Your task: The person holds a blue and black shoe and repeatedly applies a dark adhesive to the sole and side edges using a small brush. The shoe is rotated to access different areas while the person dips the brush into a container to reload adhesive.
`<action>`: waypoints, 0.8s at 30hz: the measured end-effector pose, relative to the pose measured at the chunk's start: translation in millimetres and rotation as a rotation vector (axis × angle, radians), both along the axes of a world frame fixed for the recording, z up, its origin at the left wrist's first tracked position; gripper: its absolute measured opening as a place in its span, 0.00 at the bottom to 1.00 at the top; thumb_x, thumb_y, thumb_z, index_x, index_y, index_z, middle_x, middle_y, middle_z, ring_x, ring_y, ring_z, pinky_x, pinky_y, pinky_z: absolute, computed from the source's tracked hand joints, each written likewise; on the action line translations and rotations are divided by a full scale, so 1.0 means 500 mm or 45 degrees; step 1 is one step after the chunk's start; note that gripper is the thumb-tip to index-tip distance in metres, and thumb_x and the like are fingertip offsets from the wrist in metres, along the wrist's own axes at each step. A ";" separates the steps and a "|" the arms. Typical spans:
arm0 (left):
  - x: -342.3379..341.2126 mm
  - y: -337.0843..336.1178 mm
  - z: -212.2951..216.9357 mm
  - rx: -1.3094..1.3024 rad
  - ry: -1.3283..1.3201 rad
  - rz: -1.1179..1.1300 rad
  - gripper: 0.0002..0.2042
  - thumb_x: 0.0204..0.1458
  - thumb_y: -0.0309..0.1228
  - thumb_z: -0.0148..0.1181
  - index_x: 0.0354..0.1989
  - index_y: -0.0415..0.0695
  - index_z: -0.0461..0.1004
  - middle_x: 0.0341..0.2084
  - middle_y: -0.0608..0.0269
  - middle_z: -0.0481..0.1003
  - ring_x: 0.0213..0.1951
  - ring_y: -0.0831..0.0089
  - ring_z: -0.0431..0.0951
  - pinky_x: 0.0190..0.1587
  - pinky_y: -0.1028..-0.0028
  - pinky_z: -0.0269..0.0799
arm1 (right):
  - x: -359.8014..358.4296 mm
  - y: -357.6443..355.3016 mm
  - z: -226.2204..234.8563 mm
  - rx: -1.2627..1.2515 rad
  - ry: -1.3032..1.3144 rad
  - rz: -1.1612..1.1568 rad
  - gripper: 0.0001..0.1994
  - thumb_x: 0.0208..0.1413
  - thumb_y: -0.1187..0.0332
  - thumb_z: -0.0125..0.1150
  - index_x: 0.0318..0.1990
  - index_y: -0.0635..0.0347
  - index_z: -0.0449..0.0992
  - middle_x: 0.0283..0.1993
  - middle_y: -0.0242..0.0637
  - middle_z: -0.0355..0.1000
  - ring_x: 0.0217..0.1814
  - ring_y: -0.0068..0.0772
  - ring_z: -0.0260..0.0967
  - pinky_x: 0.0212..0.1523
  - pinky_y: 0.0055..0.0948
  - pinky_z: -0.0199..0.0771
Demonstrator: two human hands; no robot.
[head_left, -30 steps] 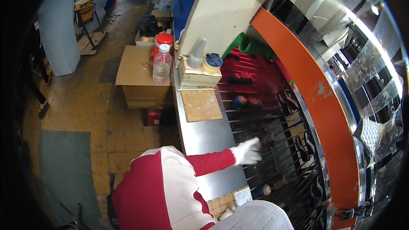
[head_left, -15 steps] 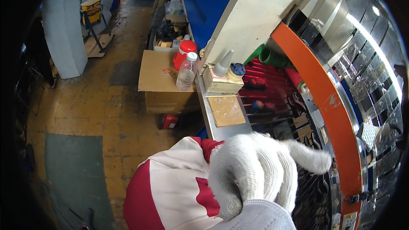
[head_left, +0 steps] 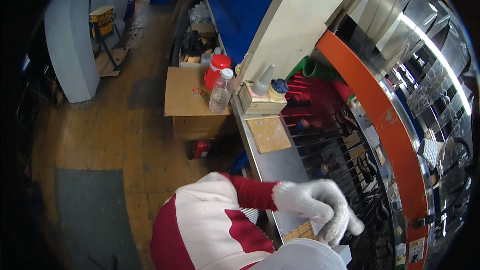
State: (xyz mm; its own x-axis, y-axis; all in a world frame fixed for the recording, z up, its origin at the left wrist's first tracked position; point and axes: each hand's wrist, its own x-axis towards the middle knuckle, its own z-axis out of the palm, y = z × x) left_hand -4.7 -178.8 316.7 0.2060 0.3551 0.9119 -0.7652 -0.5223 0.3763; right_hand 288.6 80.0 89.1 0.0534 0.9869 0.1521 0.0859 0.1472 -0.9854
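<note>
My left hand (head_left: 320, 207), in a white knitted glove below a red sleeve (head_left: 254, 193), hangs over the metal counter's right side. Its fingers are curled downward, one standing a little apart; the inside of the grip is hidden. Beneath and beside it lies a tan, grid-patterned piece (head_left: 301, 231). A small pale block (head_left: 343, 253) shows just below the fingertips. At the lower edge a rounded white mesh surface (head_left: 305, 257) covers part of the view; I cannot tell what it belongs to. My right hand is not seen.
A tan board (head_left: 269, 135) lies on the metal counter (head_left: 280, 165), before a box (head_left: 260, 102) bearing a grey cone (head_left: 263, 81). A bottle (head_left: 220, 92) and red jug (head_left: 217, 70) stand on a carton (head_left: 187, 90). Dark rods (head_left: 325, 145) and an orange beam (head_left: 385, 110) are right.
My gloved left hand has moved down and away from the white mesh surface, showing more red sleeve and counter. The view has shifted slightly.
</note>
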 end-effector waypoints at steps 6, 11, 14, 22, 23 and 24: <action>0.110 0.211 -0.305 -1.190 0.026 -0.540 0.21 0.66 0.45 0.52 0.48 0.36 0.74 0.37 0.48 0.79 0.43 0.57 0.81 0.48 0.61 0.77 | -0.047 0.158 0.043 -0.041 -1.385 -0.475 0.31 0.54 0.41 0.60 0.45 0.68 0.74 0.46 0.59 0.75 0.46 0.60 0.76 0.47 0.53 0.73; 0.128 0.260 -0.479 -1.598 -0.024 -0.690 0.24 0.64 0.50 0.55 0.59 0.45 0.71 0.46 0.54 0.76 0.49 0.58 0.78 0.55 0.62 0.74 | -0.088 0.183 0.023 -0.070 -0.927 -0.216 0.27 0.51 0.56 0.69 0.46 0.75 0.71 0.41 0.52 0.77 0.43 0.46 0.76 0.49 0.39 0.73; 0.128 0.278 -0.505 -1.572 0.024 -0.629 0.26 0.63 0.51 0.56 0.62 0.45 0.69 0.51 0.55 0.74 0.53 0.60 0.75 0.55 0.61 0.74 | -0.100 0.186 0.009 0.110 -0.795 -0.137 0.29 0.48 0.63 0.71 0.52 0.78 0.70 0.42 0.51 0.77 0.44 0.45 0.76 0.49 0.37 0.73; 0.124 0.287 -0.496 -1.575 -0.047 -0.646 0.25 0.63 0.50 0.56 0.61 0.46 0.70 0.50 0.57 0.74 0.52 0.62 0.75 0.55 0.61 0.74 | -0.069 0.309 -0.022 -0.217 -1.205 -0.137 0.39 0.41 0.53 0.76 0.57 0.73 0.72 0.54 0.49 0.75 0.53 0.40 0.74 0.55 0.32 0.73; 0.125 0.286 -0.495 -1.575 -0.053 -0.633 0.25 0.63 0.50 0.56 0.61 0.46 0.69 0.50 0.58 0.74 0.52 0.62 0.75 0.55 0.62 0.74 | -0.060 0.319 -0.017 -0.116 -1.162 -0.105 0.37 0.41 0.54 0.75 0.55 0.75 0.73 0.53 0.52 0.75 0.53 0.43 0.74 0.55 0.34 0.73; 0.124 0.286 -0.495 -1.576 -0.058 -0.617 0.25 0.64 0.50 0.56 0.61 0.46 0.69 0.50 0.58 0.74 0.52 0.62 0.75 0.55 0.62 0.74 | -0.052 0.329 -0.007 -0.352 -1.025 -0.108 0.40 0.41 0.64 0.72 0.64 0.70 0.64 0.62 0.49 0.70 0.62 0.48 0.69 0.60 0.42 0.69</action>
